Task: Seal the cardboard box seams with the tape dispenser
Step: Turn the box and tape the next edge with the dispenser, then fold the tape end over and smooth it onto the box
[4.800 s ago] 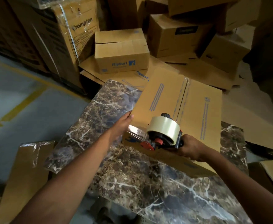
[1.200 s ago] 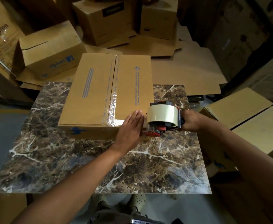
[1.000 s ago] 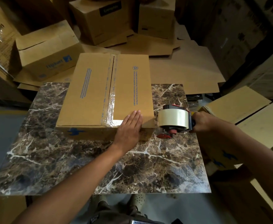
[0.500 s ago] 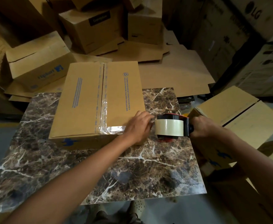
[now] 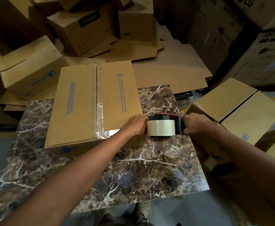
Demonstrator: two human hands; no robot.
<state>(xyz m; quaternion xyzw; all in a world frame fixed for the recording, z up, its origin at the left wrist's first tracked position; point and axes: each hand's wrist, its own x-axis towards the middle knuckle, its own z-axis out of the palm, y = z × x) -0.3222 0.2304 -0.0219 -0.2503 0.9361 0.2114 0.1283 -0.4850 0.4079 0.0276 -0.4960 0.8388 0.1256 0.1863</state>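
Note:
A flat brown cardboard box (image 5: 78, 101) lies on the marble table (image 5: 133, 173), with clear tape (image 5: 101, 118) along the near part of its centre seam and across the near edge. My right hand (image 5: 193, 123) grips the handle of the black and red tape dispenser (image 5: 163, 126), which sits at the box's near right corner with its tape roll facing me. My left hand (image 5: 136, 123) rests curled on that corner, touching the dispenser's front; what its fingers hold is hidden.
Several cardboard boxes (image 5: 27, 70) and flattened sheets (image 5: 169, 69) crowd the floor behind the table. A closed box (image 5: 234, 110) stands just right of the table. Large printed cartons (image 5: 247, 39) rise at the back right.
The dispenser has travelled right along the box's near edge, laying tape, and now tilts down at the corner. My left hand went from flat on the box top to curled at that corner.

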